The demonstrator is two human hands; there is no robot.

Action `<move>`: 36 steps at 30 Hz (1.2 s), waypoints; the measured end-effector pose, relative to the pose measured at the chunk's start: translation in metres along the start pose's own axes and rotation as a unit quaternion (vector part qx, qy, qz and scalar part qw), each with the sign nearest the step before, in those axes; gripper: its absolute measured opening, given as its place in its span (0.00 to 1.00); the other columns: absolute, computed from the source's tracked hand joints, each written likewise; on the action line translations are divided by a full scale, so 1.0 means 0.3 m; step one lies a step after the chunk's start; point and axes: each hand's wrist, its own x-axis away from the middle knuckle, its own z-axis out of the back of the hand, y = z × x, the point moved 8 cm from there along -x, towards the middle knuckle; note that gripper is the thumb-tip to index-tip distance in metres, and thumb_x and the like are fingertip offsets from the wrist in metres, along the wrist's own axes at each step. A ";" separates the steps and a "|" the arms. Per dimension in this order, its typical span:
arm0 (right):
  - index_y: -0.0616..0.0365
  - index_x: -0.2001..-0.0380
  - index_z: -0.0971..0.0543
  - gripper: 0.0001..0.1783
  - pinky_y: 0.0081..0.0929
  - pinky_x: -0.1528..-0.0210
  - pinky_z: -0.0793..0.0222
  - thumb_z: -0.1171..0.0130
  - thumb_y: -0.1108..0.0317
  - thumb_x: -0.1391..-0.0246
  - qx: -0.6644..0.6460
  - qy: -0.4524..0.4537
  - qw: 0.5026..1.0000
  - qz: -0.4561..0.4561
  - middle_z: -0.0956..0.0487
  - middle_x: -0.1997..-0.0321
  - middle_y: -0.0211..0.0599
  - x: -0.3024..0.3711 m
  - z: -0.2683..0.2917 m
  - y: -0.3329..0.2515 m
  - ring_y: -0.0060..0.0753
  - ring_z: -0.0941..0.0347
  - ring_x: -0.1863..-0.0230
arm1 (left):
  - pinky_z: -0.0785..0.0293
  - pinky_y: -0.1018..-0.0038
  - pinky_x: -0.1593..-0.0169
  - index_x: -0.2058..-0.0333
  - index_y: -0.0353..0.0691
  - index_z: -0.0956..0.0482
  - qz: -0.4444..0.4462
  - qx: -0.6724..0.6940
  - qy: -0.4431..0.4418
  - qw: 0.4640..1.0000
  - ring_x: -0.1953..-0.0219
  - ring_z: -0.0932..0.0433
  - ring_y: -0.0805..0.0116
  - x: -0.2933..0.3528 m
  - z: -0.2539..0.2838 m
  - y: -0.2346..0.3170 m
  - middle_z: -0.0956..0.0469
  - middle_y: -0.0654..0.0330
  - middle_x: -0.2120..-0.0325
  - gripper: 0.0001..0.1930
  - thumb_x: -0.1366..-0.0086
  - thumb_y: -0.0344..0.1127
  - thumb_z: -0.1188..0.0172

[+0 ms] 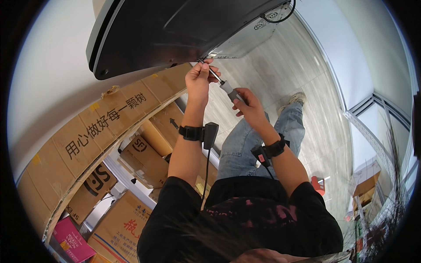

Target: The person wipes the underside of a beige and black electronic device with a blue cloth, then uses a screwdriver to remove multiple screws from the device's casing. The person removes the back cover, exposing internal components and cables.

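My right hand [249, 106] is closed around the grey handle of a screwdriver [226, 87]. Its metal shaft slants up and left toward the lower edge of a large black panel [162, 39] with a silver rim and rounded corners. At that edge my left hand [200, 79] pinches the front end of the shaft between thumb and fingers. The screwdriver's tip, and any screw under it, are hidden by those fingers. A black cable [280, 20] loops near a round vent grille [266, 20] at the panel's far end.
On the left stands a big open cardboard box [57, 149] holding smaller cartons [144, 158] and a pink box [72, 240]. Right of my legs a red object [318, 186] lies on the grey floor [322, 109]. A metal-framed glass partition [368, 127] borders the right side.
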 end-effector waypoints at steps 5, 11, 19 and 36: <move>0.59 0.53 0.30 0.25 0.28 0.57 0.31 0.35 0.74 0.56 0.202 0.101 0.962 0.151 0.26 0.60 0.37 0.004 0.016 -0.049 0.30 0.28 0.60 | 0.25 0.78 0.70 0.62 0.33 0.24 0.026 0.027 0.002 0.999 0.74 0.22 0.71 0.004 -0.001 -0.006 0.22 0.59 0.74 0.12 0.32 0.37 0.49; 0.58 0.55 0.29 0.26 0.31 0.58 0.31 0.32 0.72 0.61 0.274 0.139 0.931 0.196 0.27 0.60 0.41 0.033 -0.001 -0.100 0.36 0.29 0.59 | 0.24 0.78 0.71 0.65 0.33 0.24 0.011 -0.032 0.029 0.999 0.74 0.21 0.70 0.005 0.032 -0.018 0.22 0.59 0.75 0.12 0.33 0.38 0.46; 0.61 0.53 0.29 0.21 0.25 0.60 0.32 0.38 0.66 0.49 0.057 0.016 0.996 0.066 0.24 0.65 0.37 -0.007 0.001 0.003 0.27 0.29 0.64 | 0.25 0.78 0.70 0.62 0.32 0.24 0.008 -0.029 0.018 0.999 0.73 0.21 0.70 0.010 0.016 -0.004 0.22 0.58 0.74 0.12 0.31 0.37 0.51; 0.60 0.52 0.29 0.17 0.15 0.77 0.39 0.43 0.70 0.45 0.054 0.031 0.992 0.109 0.27 0.70 0.28 0.026 -0.001 -0.033 0.15 0.31 0.75 | 0.24 0.75 0.68 0.58 0.33 0.24 0.034 0.025 -0.010 0.999 0.71 0.20 0.65 0.004 0.010 -0.029 0.21 0.56 0.72 0.12 0.31 0.35 0.53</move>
